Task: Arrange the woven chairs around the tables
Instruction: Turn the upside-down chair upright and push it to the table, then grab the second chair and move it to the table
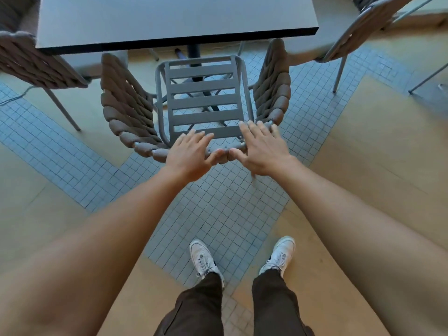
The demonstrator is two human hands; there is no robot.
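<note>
A woven chair (126,110) with a brown rope back and a grey slatted seat (203,100) faces the dark grey table (169,18). The seat's front reaches the table's near edge. Both my hands hover at the middle of the chair's back rim. My left hand (191,156) has its fingers spread over the rear slat and its thumb against the rope. My right hand (261,149) is spread the same way beside it, thumb pointing inward at the rim. Neither hand is closed around the rim.
A second woven chair (36,61) stands at the table's left corner and a third (358,27) at the right corner, each with thin metal legs. The table's pedestal (194,52) shows through the seat slats. My white shoes (278,255) stand on the tiled floor behind the chair.
</note>
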